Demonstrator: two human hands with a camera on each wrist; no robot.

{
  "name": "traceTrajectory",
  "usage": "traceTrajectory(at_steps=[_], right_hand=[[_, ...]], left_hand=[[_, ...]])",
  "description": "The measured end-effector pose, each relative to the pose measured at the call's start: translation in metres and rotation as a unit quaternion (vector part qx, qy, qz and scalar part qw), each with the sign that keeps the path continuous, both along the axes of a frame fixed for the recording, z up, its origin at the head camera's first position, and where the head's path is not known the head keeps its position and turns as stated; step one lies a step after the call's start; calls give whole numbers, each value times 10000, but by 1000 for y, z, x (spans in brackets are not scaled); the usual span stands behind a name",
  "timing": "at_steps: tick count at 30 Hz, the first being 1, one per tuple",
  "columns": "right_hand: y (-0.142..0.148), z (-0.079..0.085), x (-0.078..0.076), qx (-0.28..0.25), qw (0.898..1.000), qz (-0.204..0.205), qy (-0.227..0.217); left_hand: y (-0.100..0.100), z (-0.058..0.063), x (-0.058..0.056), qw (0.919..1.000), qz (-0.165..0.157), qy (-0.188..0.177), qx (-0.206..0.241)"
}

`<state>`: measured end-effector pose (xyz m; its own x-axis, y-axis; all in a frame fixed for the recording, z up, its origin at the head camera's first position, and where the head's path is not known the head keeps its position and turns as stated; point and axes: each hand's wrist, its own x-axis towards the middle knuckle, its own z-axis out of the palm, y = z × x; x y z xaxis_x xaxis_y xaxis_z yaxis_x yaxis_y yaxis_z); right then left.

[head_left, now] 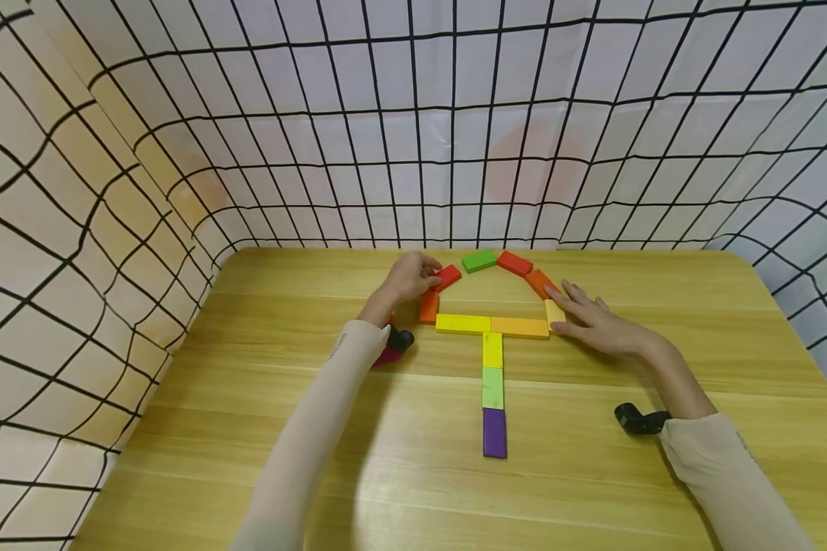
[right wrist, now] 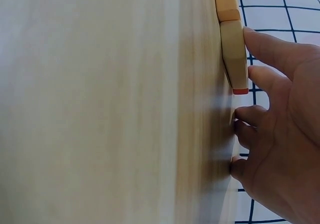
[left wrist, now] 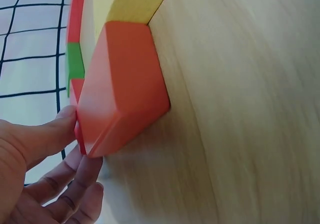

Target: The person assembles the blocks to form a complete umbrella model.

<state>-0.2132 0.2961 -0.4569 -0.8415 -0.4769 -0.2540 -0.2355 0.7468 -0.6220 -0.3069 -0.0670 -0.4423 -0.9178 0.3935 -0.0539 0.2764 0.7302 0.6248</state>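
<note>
My left hand (head_left: 410, 277) pinches a red block (head_left: 448, 277) between thumb and fingers, at the upper left of an arch of blocks. Just below it, an orange block (head_left: 429, 306) looms large in the left wrist view. With fingers spread, my right hand (head_left: 603, 325) touches a pale tan block (head_left: 555, 314) and reaches the end of another orange block (head_left: 542, 283). A green block (head_left: 480, 261) and a second red block (head_left: 514, 262) form the arch's top. Yellow (head_left: 462, 323) and amber (head_left: 520, 327) blocks make its base.
A stem of yellow (head_left: 492, 350), light green (head_left: 492, 388) and purple (head_left: 494, 432) blocks runs toward me on the wooden table (head_left: 593, 490). Something crimson (head_left: 388, 357) lies partly hidden under my left wrist. Black grid netting (head_left: 455, 115) stands along the back and sides.
</note>
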Motion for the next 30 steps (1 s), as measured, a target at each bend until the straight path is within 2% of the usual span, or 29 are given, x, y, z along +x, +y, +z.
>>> traceTrajectory(at_steps=[12,22,30], right_hand=[[0,0,1,-42,10000,-15,-6],[-1,1,2,-22,10000,-40,-9],[-1,0,2,-54,10000,-25,-26]], left_hand=[[10,1,-1,9999,51,-94,-58],[12,1,-4,9999,-25,-135,-67],[18,2,-4,9995,-45,-96,-283]])
